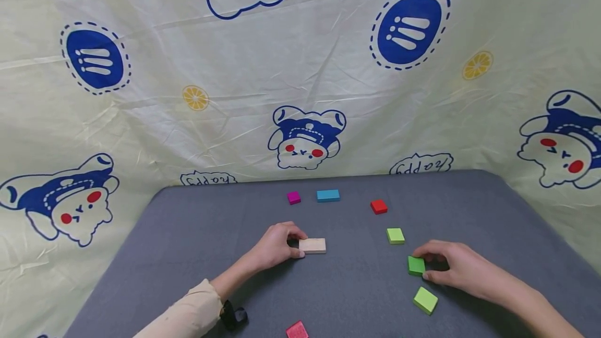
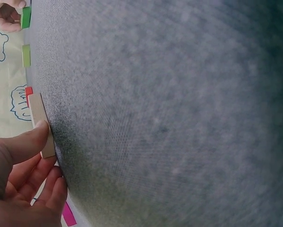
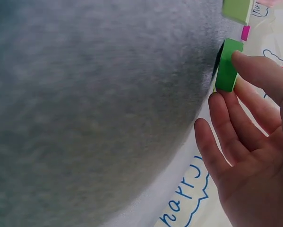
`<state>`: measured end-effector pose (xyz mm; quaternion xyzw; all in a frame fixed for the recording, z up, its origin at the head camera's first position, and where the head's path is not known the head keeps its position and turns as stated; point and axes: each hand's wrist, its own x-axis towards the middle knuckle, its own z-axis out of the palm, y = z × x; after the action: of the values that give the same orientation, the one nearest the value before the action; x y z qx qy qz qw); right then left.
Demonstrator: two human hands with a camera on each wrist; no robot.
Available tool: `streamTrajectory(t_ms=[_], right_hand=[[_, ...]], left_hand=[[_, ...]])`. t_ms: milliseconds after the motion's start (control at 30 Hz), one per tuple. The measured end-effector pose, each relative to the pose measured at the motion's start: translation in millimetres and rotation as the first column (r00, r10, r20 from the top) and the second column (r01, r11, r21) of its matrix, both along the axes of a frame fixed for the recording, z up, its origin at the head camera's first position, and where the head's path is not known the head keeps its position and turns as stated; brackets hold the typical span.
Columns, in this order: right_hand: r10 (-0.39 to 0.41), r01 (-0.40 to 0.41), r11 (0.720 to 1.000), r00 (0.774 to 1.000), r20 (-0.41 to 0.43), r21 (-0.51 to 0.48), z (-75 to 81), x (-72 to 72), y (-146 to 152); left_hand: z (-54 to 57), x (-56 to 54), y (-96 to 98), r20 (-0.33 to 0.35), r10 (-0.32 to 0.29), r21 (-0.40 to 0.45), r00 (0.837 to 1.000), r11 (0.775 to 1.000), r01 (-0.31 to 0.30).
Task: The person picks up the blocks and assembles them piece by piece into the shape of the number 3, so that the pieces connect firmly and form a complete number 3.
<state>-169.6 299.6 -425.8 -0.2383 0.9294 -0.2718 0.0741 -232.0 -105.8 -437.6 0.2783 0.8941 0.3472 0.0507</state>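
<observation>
Near the middle of the table, my left hand (image 1: pixel 280 245) pinches one end of a plain wooden block (image 1: pixel 313 245) between thumb and fingers. In the left wrist view the thumb lies along that pale block (image 2: pixel 39 113). Over on the right, my right hand (image 1: pixel 457 269) grips a green block (image 1: pixel 416 266) by its right side. The right wrist view shows the thumb on one face of the green block (image 3: pixel 229 66), the other fingers spread below it. Light green blocks lie behind (image 1: pixel 395 236) and in front (image 1: pixel 425 300) of the right hand.
Toward the back of the grey table (image 1: pixel 211 213) lie a magenta block (image 1: pixel 293 198), a blue block (image 1: pixel 328 195) and a red block (image 1: pixel 379 206). A pinkish-red block (image 1: pixel 297 330) is at the front. A patterned sheet (image 1: pixel 328 72) hangs behind the table.
</observation>
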Motion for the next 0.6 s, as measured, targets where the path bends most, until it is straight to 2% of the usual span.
streamTrajectory(t_ms=[367,600], right_hand=[[0.009,-0.009,1.0,1.0,0.01,-0.013,15.4,-7.0,-25],[0.048,-0.048,0.999,0.999,-0.005,-0.02,21.4,-16.2,-42]], left_hand=[[-2.0,-1.3,0.1,0.005,0.01,-0.003,1.0,1.0,-0.01],[-1.8,-0.5,0.6,0.008,0.003,0.015,1.0,1.0,-0.004]])
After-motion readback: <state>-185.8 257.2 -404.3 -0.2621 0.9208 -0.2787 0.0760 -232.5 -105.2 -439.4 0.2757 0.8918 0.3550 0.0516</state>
